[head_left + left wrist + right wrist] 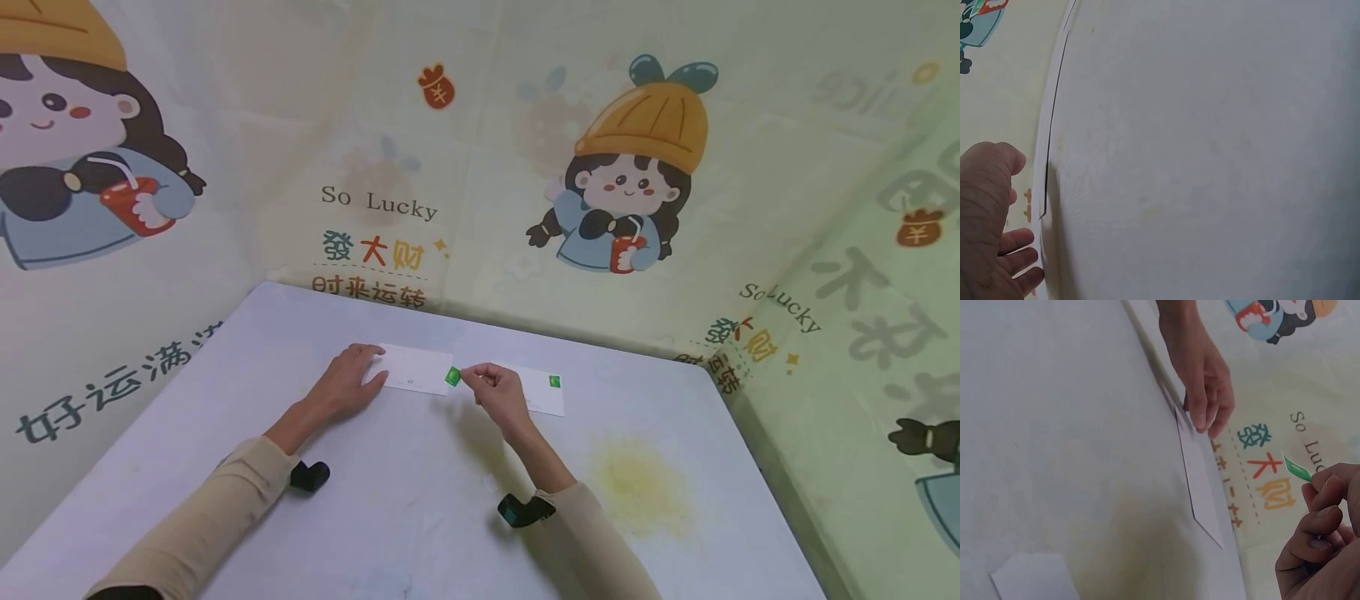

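Observation:
A white envelope (418, 369) lies flat on the table. My left hand (347, 385) rests at its left end, fingertips at the upper corner and thumb by the lower edge. Between thumb and fingertips my right hand (498, 396) pinches a small green stamp (452, 377), held close by that envelope's right end. The right wrist view shows this stamp (1298, 469) edge-on and bent, with a pale border. To the right lies a second white envelope (545, 402), partly hidden behind the right hand. A similar green stamp (555, 381) sits in its upper right corner.
The white table (360, 517) has a yellowish stain (641, 483) on the right. Cloth walls (480, 167) with printed cartoon figures and lettering rise behind and beside it. A black wrist device (525, 510) is on the right forearm, with another (309, 477) on the left.

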{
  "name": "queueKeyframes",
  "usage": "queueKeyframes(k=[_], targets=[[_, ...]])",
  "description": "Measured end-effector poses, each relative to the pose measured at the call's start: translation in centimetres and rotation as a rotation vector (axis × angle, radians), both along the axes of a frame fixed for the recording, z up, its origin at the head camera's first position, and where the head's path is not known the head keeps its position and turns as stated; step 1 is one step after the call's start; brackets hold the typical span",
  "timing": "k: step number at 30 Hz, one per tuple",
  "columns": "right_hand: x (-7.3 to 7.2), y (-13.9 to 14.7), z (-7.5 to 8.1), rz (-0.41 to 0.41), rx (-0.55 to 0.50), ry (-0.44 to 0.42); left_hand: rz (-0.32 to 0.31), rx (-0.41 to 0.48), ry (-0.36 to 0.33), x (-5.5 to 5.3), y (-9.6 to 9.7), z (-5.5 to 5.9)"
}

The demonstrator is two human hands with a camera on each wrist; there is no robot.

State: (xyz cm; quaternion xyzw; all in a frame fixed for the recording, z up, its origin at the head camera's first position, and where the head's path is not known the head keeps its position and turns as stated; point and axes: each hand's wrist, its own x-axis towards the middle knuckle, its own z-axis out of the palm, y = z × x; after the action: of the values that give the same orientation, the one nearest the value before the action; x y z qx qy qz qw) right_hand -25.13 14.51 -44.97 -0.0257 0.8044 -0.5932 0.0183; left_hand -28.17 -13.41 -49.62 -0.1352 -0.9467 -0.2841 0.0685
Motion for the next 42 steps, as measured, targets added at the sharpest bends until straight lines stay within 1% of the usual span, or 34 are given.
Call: queueKeyframes(k=[6,13,18,26,30,34,38,42], targets=[[-1.3,-0.3,-0.3,-0.006,0.043,0.006,0.006,-0.012,-0.011,-0.5,-0.3,-0.2],[-2.6,-0.6,-0.3,-0.024,0.068,-0.017,0.0,-0.03,0.004,-0.9,-0.5,-0.2],[-3.1,-1.0,-0.2,-0.008,0.064,-0.034,0.002,-0.037,0.009,-0.9,-0.5,-0.2],[-4.0,-1.5,-0.3,0.02,0.066,-0.02,0.008,-0.034,0.028,-1.0,-0.4,-0.5],[-4.6,-1.7,-0.6,0.021,0.065,-0.022,0.005,-0.033,0.035,-1.1,-0.4,-0.5],[-5.4,-1.8,-1.2,0.012,0.072,-0.026,0.006,-0.043,0.028,-1.1,-0.3,-0.5],[-6.0,-1.8,-1.7,-0.003,0.108,-0.021,0.01,-0.059,0.032,-1.2,-0.3,-0.8],[-6.4,-1.8,-1.8,-0.017,0.146,-0.048,0.011,-0.072,0.035,-1.2,-0.4,-0.8]])
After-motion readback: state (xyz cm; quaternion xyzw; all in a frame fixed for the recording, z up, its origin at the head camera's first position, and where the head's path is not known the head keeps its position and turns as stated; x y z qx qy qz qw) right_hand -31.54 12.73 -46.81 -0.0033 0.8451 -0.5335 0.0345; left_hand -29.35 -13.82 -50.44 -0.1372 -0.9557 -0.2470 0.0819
